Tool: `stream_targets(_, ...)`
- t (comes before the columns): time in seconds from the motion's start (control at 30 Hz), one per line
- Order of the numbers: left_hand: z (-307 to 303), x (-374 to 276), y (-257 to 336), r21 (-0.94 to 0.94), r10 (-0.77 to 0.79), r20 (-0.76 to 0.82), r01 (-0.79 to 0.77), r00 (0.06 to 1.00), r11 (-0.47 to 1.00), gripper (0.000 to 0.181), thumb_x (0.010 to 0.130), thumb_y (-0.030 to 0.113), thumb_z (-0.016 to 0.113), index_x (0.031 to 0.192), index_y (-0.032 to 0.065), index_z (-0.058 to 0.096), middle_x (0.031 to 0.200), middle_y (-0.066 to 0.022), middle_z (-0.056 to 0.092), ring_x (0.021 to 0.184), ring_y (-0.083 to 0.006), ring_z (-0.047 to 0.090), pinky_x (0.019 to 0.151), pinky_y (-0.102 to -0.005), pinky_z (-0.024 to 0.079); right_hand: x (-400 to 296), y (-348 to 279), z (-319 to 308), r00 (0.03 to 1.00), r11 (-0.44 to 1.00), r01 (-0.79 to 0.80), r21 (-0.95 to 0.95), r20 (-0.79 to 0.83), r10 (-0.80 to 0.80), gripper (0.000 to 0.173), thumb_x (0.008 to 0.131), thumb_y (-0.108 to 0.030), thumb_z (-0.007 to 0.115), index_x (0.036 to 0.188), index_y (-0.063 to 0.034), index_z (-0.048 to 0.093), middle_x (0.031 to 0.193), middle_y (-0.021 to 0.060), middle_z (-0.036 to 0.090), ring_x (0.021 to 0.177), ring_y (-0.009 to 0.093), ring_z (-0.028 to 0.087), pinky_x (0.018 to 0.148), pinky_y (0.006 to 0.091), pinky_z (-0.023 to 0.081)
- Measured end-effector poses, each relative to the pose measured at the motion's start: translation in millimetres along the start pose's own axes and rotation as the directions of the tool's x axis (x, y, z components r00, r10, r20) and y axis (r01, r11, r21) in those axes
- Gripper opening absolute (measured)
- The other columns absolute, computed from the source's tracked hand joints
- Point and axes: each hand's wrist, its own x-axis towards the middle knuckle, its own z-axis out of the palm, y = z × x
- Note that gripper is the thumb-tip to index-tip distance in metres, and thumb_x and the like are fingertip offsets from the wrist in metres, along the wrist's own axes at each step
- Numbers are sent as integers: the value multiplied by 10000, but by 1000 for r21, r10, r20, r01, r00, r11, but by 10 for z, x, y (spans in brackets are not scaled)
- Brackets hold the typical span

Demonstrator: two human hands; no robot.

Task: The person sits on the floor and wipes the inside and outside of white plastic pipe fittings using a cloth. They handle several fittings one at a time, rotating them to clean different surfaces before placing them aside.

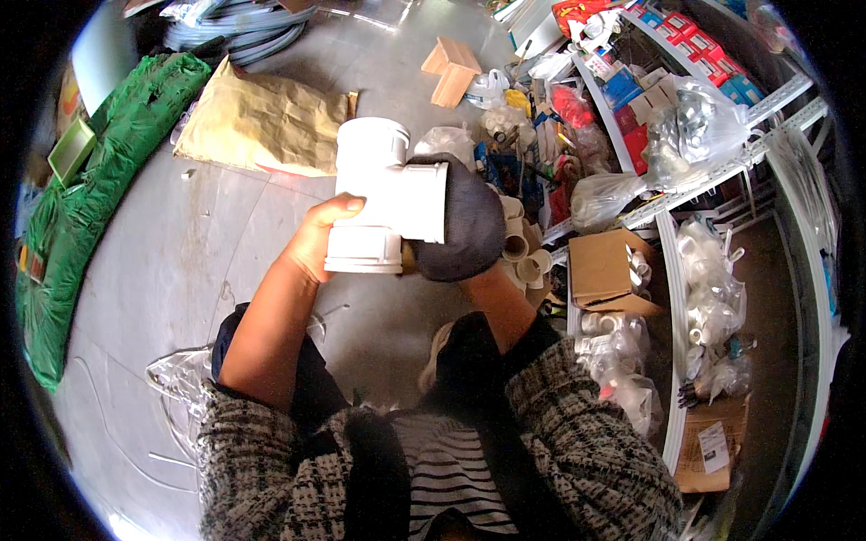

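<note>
A white plastic pipe tee [379, 196] is held up before me, its main run nearly upright and its branch socket facing right. My left hand [321, 233] grips it from the left, the thumb lying across its front. On the right side, a dark grey cloth [470, 216] bulges behind and beside the branch socket and seems to touch the fitting. My right hand [479, 278] is at this cloth; only the wrist end shows, and the fingers are hidden by the cloth.
A yellow woven sack [264, 122] and a long green plastic-wrapped bundle [115, 182] lie on the floor. At right, metal shelving [666, 324] holds an open cardboard box [602, 270] and bagged fittings [619, 345]. A wooden stool [453, 71] stands ahead; pale pipe pieces [517, 243] lie behind the cloth.
</note>
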Motion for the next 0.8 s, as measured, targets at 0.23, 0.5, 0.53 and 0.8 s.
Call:
stream_targets(0.23,-224,-31,-56,-189,30,186,5,982,982,686,623,292,636,1166,-87,456,1025,-206,595,862,-307,608,758,-397,512,-167,104,-508,993,995,-39,-97,-117,27,407,709,-185,638,1066,-19,538,1014,138,574,947,271,555,830,365,441)
stream_targets(0.5,-62,-41,-97,71,168,200,-185,965,980,781,528,200,685,1206,-79,414,1075,-190,571,956,-308,567,840,-383,461,-675,591,487,933,999,2,-36,359,11,362,797,-162,584,1126,-28,512,1083,109,562,999,215,541,849,345,444)
stream_targets(0.53,-117,29,-119,200,148,238,-198,960,960,771,533,190,682,1208,-71,417,1080,-181,565,980,-300,553,859,-382,442,-741,679,671,899,1000,2,19,438,-10,356,808,-159,577,1133,-29,509,1092,105,561,1006,208,539,852,343,444)
stream_targets(0.8,-269,67,-136,28,-201,99,199,975,980,610,707,308,589,1218,8,443,1098,-185,566,951,-340,572,812,-486,465,-259,638,310,762,323,-646,692,614,207,326,868,-207,485,1124,-8,516,1039,134,591,872,246,598,821,349,480)
